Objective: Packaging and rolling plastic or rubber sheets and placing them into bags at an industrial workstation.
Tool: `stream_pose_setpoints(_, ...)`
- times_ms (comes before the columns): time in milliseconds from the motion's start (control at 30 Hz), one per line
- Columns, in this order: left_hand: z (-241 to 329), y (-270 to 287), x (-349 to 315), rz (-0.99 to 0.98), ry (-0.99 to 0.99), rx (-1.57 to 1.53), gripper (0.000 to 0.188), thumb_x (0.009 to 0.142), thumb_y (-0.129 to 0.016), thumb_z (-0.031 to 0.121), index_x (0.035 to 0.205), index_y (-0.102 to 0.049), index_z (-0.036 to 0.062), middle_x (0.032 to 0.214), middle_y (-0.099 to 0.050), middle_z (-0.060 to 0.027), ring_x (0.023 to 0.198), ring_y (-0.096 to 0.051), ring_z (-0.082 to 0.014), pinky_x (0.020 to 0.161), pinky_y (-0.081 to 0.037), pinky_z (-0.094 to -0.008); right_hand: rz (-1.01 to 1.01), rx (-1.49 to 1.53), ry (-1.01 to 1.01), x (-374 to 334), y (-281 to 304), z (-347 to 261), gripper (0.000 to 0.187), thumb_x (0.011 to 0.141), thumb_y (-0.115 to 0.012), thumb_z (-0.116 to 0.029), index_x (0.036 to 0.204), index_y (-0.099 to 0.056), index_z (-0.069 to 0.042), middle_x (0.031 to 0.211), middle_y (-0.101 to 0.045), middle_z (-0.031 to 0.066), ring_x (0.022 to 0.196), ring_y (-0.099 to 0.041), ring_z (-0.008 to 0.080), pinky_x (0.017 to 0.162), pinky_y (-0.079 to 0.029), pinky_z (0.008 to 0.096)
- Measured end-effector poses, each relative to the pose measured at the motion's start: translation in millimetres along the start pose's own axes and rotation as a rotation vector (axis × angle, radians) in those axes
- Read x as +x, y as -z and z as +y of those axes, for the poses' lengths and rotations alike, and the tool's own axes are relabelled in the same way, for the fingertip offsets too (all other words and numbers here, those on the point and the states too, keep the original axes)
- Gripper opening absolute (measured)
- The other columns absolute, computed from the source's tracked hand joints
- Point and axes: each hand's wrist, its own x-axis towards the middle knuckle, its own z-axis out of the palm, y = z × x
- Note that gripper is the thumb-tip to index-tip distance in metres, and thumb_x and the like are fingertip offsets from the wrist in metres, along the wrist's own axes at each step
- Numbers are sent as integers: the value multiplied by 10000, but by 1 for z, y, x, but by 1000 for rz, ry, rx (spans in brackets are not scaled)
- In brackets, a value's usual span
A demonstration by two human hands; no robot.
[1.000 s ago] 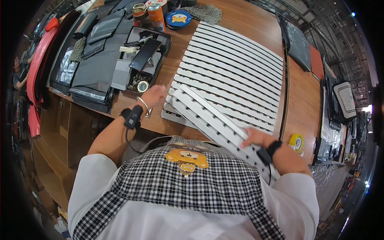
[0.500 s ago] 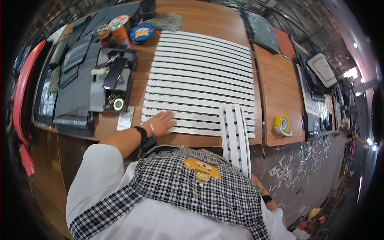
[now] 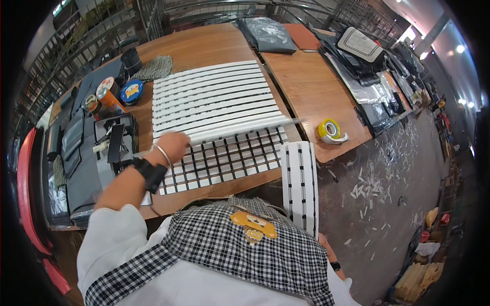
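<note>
My left hand [image 3: 174, 145] is closed on the left end of a long white strip [image 3: 240, 128], which is blurred by motion and spans a sheet of parallel white strips [image 3: 212, 94] on the table. Below that strip, the near part of the sheet shows as a grid [image 3: 224, 160] of white squares and black lines. Beside the table's front edge, a narrow bundle of white strips [image 3: 300, 183] with black marks stands tilted against my apron. At its lower end is my right hand [image 3: 324, 245], which seems to grip it; the fingers are mostly hidden.
A yellow tape roll [image 3: 331, 130] sits on the right tabletop. To the left are an open box of tools [image 3: 115, 135], an orange can [image 3: 111, 100] and a blue round tin [image 3: 132, 91]. Dark packages [image 3: 268, 34] lie at the back. White scraps [image 3: 375, 186] litter the floor.
My left hand, earlier flat and open on the sheet, has moved up and closed on a white strip. The grid now shows in the near part. The view has turned to the right.
</note>
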Motion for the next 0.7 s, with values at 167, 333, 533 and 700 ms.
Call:
stream_pose_setpoints(167, -12, 190, -15, 617, -249, 100, 114, 738, -651, 55, 851, -668, 45, 769, -629, -164, 710, -606, -375, 642, -490, -436, 22, 263, 135, -14, -7, 24, 772, 577, -852, -281, 1208, -557, 53, 1066, -666, 110, 932, -647, 210, 849, -521, 359)
stream_pose_setpoints(333, -44, 337, -24, 892, -95, 41, 136, 826, -656, 52, 801, -528, 15, 643, -389, -6, 620, -371, -90, 590, -348, -274, 237, 189, 253, -26, -16, 41, 763, 580, -816, -316, 1198, -565, 56, 1044, -677, 117, 899, -662, 219, 829, -527, 355)
stream_pose_setpoints(533, -129, 350, 97, 634, -148, -39, 253, 813, -671, 187, 761, -468, 45, 623, -398, -7, 611, -338, -133, 567, -347, -335, 188, 444, 213, -28, -26, 47, 753, 580, -799, -337, 1184, -578, 56, 1029, -679, 115, 904, -659, 213, 828, -520, 342)
stream_pose_setpoints(700, -138, 236, 208, 1032, 116, 401, 327, 782, -660, 227, 1098, -624, 152, 993, -666, -125, 934, -619, -358, 805, -506, -449, 255, 191, 213, -43, -32, 33, 754, 580, -814, -323, 1184, -576, 61, 1030, -679, 111, 909, -659, 217, 840, -521, 343)
